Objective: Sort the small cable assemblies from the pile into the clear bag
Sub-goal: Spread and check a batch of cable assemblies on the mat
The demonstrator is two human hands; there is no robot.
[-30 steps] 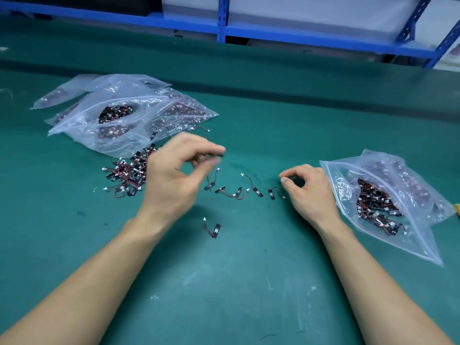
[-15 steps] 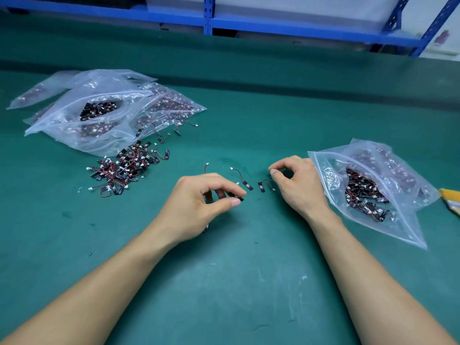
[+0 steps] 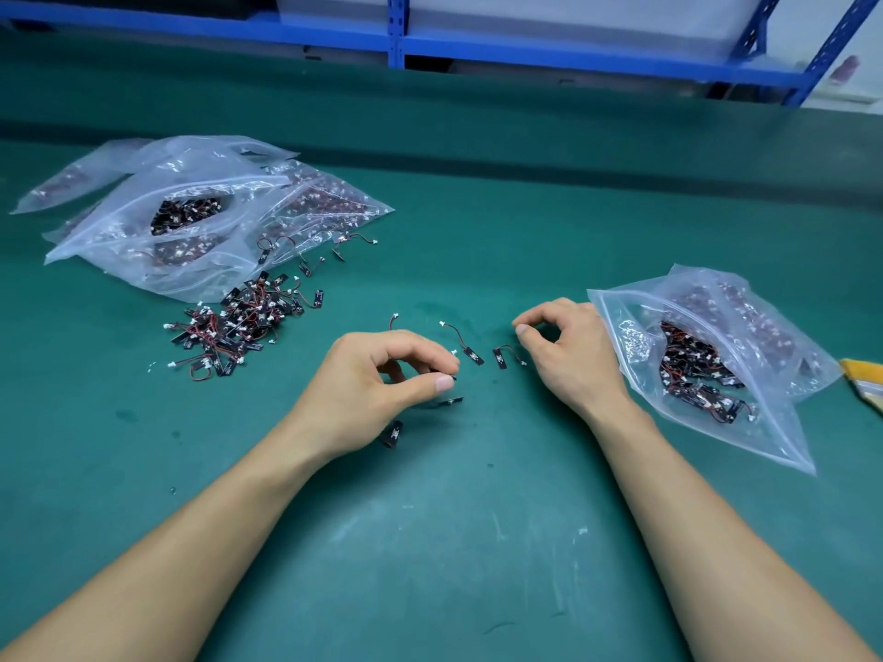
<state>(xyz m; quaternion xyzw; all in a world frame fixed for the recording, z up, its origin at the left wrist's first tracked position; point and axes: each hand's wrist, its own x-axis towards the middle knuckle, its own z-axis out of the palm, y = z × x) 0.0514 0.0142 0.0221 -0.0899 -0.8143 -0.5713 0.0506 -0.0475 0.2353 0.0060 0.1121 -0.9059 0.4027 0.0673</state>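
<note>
Loads left in the pile (image 3: 234,327), clear bag (image 3: 752,437) part-full.
Left hand (image 3: 377,389) pinches one cable assembly (image 3: 451,377); right hand (image 3: 573,355) curled, grip unclear.

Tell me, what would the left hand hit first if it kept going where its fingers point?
Probably the loose cable assembly just right of the left hand, though depth is unclear.

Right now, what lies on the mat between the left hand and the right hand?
Head view: two loose cable assemblies on the green mat, between left hand and right hand. The left hand pinches a third cable assembly.
</note>
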